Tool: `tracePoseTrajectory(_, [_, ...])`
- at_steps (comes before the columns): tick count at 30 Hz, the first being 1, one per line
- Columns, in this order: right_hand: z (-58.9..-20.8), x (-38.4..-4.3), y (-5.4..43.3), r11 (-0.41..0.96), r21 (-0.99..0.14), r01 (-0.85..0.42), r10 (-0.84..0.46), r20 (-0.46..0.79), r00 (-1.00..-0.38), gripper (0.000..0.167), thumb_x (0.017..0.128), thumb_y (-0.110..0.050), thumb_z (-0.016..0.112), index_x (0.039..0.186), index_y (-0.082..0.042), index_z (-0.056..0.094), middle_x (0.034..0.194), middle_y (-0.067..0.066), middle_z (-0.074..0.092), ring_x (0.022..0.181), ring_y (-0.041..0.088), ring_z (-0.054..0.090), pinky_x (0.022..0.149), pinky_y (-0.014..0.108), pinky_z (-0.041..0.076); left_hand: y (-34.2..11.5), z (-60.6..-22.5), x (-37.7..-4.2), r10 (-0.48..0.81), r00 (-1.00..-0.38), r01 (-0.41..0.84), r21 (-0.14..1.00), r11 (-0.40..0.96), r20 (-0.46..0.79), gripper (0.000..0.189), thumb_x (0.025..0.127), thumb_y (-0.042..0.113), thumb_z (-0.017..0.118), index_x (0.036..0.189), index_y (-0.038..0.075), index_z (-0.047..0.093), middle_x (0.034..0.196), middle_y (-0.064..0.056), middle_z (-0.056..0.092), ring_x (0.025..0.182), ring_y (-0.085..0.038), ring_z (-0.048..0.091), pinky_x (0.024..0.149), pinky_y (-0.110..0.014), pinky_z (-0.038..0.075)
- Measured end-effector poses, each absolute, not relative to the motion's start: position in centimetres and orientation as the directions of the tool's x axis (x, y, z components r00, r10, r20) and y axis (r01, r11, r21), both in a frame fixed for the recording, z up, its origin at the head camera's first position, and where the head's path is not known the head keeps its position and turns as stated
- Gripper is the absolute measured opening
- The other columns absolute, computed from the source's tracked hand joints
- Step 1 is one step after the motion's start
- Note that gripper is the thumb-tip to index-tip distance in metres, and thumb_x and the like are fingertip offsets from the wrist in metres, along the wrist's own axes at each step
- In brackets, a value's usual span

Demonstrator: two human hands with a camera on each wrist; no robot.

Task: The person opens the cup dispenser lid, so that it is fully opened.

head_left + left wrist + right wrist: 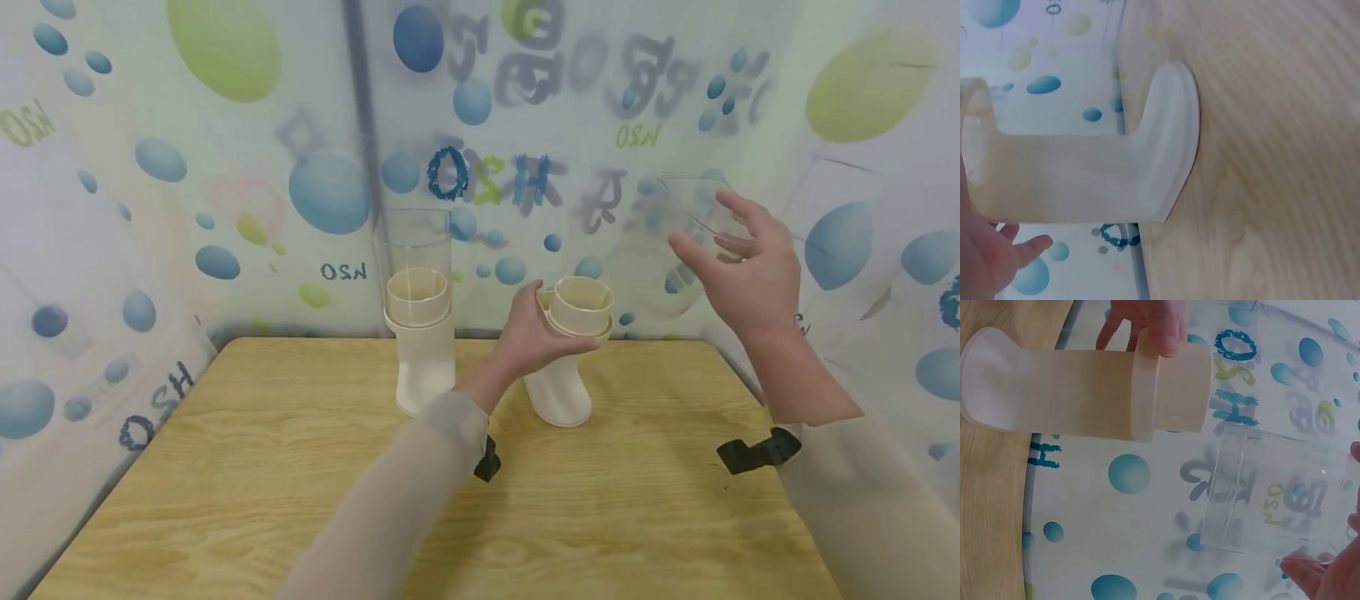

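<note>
My left hand point(525, 337) grips a cream boot-shaped dispenser base point(561, 396) around its collar, below the open round neck. That base stands upright on the table, its flared foot showing in the left wrist view. Raised to the right, my right hand point(757, 267) holds a clear plastic tube point(1266, 494) near one end. In the right wrist view the tube's other end is apart from the base's neck. On the left stands a matching cream base point(425, 358), with a clear tube point(414, 237) fitted upright around its neck.
The wooden table point(300, 500) carries both bases near its back edge. Behind and beside it hangs a pale curtain point(300, 275) printed with blue and green ovals and lettering. Black straps point(759, 452) are worn on both wrists.
</note>
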State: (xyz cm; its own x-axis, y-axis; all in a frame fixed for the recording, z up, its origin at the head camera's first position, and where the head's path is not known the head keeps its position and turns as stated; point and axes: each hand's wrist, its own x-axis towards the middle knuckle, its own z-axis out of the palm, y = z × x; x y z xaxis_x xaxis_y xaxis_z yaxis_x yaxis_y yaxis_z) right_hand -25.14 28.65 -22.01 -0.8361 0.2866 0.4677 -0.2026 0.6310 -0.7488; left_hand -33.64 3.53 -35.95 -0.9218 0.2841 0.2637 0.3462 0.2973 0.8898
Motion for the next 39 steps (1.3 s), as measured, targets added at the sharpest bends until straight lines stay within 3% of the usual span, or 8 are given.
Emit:
tracePoseTrajectory(6, [-23.6, -25.0, 30.4, 0.655, -0.740, -0.153, 0.289, 0.433, -0.853, 0.077, 0.098, -0.061, 0.076, 0.166, -0.047, 0.043, 0.179, -0.019, 0.031, 0.154, 0.036, 0.053, 0.115, 0.053, 0.053, 3.7, -36.3, -32.6, 0.206, -0.943, 0.318, 0.895, 0.313, 0.262, 0.127, 0.076, 0.057, 0.098, 0.173, 0.015, 0.027, 0.169, -0.012, 0.039, 0.141, -0.030, 0.054, 0.115, -0.052, 0.053])
tracePoseTrajectory(13, [-27.3, -26.0, 32.2, 0.679, -0.723, -0.129, 0.249, 0.391, -0.886, 0.086, 0.099, -0.062, 0.072, 0.172, -0.033, 0.038, 0.182, 0.016, 0.018, 0.154, 0.049, 0.049, 0.115, 0.071, 0.046, 3.3, -36.5, -33.2, 0.228, -0.940, 0.320, 0.891, 0.322, 0.256, 0.125, 0.079, 0.059, 0.096, 0.174, 0.017, 0.028, 0.170, -0.011, 0.041, 0.143, -0.032, 0.054, 0.115, -0.055, 0.051])
tracePoseTrajectory(19, [-31.2, -27.4, 33.7, 0.709, -0.697, -0.103, 0.208, 0.346, -0.915, 0.092, 0.101, -0.060, 0.072, 0.174, -0.019, 0.034, 0.181, 0.026, 0.013, 0.148, 0.063, 0.045, 0.113, 0.077, 0.044, 3.3, -36.6, -33.6, 0.252, -0.939, 0.306, 0.902, 0.304, 0.234, 0.123, 0.080, 0.061, 0.094, 0.175, 0.023, 0.025, 0.171, -0.011, 0.043, 0.146, -0.033, 0.052, 0.116, -0.057, 0.050])
tracePoseTrajectory(26, [-35.4, -28.6, 35.0, 0.755, -0.655, 0.012, 0.223, 0.240, -0.945, 0.100, 0.101, -0.068, 0.067, 0.175, -0.011, 0.028, 0.174, 0.043, 0.012, 0.144, 0.065, 0.042, 0.106, 0.076, 0.044, 3.2, -36.4, -33.7, 0.280, -0.939, 0.278, 0.919, 0.280, 0.198, 0.121, 0.082, 0.059, 0.093, 0.176, 0.033, 0.021, 0.176, -0.009, 0.038, 0.155, -0.035, 0.046, 0.121, -0.061, 0.045])
tracePoseTrajectory(32, [-38.0, -29.3, 35.7, 0.760, -0.648, 0.055, 0.233, 0.192, -0.953, 0.103, 0.101, -0.067, 0.067, 0.174, -0.008, 0.027, 0.171, 0.044, 0.018, 0.154, 0.065, 0.025, 0.115, 0.081, 0.033, 3.4, -36.4, -33.8, 0.292, -0.940, 0.263, 0.923, 0.281, 0.179, 0.117, 0.085, 0.057, 0.091, 0.176, 0.040, 0.019, 0.177, -0.010, 0.036, 0.159, -0.037, 0.041, 0.124, -0.061, 0.042])
tracePoseTrajectory(37, [-39.5, -29.8, 35.7, 0.721, -0.687, 0.089, 0.279, 0.170, -0.945, 0.104, 0.100, -0.068, 0.068, 0.176, -0.012, 0.025, 0.173, 0.042, 0.013, 0.152, 0.065, 0.029, 0.118, 0.081, 0.032, 3.4, -36.6, -34.2, 0.302, -0.938, 0.258, 0.928, 0.270, 0.172, 0.123, 0.081, 0.066, 0.091, 0.176, 0.041, 0.018, 0.177, -0.011, 0.036, 0.158, -0.038, 0.041, 0.124, -0.061, 0.042])
tracePoseTrajectory(39, [-39.9, -30.2, 35.7, 0.709, -0.700, 0.084, 0.290, 0.180, -0.940, 0.103, 0.100, -0.067, 0.070, 0.176, -0.014, 0.025, 0.175, 0.039, 0.012, 0.152, 0.065, 0.030, 0.119, 0.080, 0.031, 3.5, -37.6, -35.7, 0.303, -0.936, 0.265, 0.925, 0.274, 0.179, 0.130, 0.074, 0.076, 0.090, 0.175, 0.043, 0.016, 0.177, -0.008, 0.036, 0.159, -0.036, 0.039, 0.124, -0.059, 0.043])
